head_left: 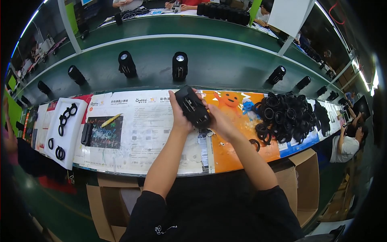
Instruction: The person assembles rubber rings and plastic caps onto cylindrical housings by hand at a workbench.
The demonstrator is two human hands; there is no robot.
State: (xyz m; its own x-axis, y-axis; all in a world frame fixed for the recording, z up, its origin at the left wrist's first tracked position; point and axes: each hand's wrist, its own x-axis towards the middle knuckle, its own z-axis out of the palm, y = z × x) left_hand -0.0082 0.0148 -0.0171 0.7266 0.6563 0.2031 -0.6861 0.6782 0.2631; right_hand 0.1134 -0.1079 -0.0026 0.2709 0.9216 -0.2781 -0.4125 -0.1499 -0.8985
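Above the middle of the worktable I hold a black plastic device [192, 105], a tilted, boxy housing with ribs and slots along its face. My left hand [179, 114] wraps its left side, thumb up near the top. From the right, my right hand [218, 120] grips the other side, fingers closed against its edge and lower end. Both palms are partly hidden behind the housing. To the right of my right hand lies a heaped pile of black rings [287, 115], with a few loose black rings [254, 144] at its near edge.
Behind the table runs a green conveyor belt [225, 60] with several upright black devices [179, 66], some with shiny round tops. At left are a white foam tray [76, 131] holding black rings, a black part [86, 134] and a yellow pen [111, 120]. Cardboard boxes [308, 181] stand below the table edge.
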